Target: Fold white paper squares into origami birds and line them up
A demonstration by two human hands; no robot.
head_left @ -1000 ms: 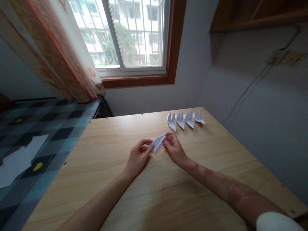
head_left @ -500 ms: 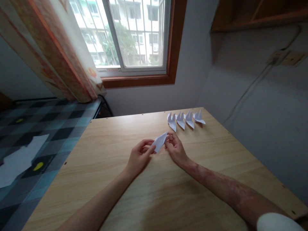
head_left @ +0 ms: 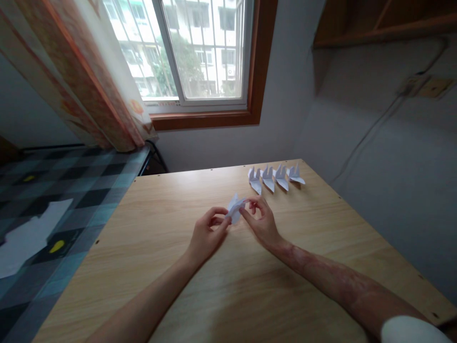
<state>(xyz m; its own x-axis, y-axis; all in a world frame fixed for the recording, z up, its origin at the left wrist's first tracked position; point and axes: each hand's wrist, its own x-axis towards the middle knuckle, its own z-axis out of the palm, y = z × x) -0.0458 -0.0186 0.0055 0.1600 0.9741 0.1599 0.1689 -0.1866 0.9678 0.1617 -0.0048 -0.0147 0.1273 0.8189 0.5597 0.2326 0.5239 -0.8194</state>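
A small folded white paper piece (head_left: 234,207) is held just above the wooden table (head_left: 171,200), near its middle. My left hand (head_left: 207,234) pinches the lower left end of the paper between thumb and fingers. My right hand (head_left: 262,220) pinches its right side, fingers curled. Beyond my right hand, a row of several finished folded paper figures (head_left: 275,177) stands near the table's far edge.
A bed with a checked blue and black cover (head_left: 46,200) lies left of the table, with a white sheet of paper (head_left: 28,236) on it. A curtain (head_left: 85,76) and a window (head_left: 193,52) are behind; a wall with a cable (head_left: 367,133) is on the right.
The paper piece was long and flat between my hands; now it is bent up into a shorter, more upright shape. My right hand has shifted slightly towards the left hand.
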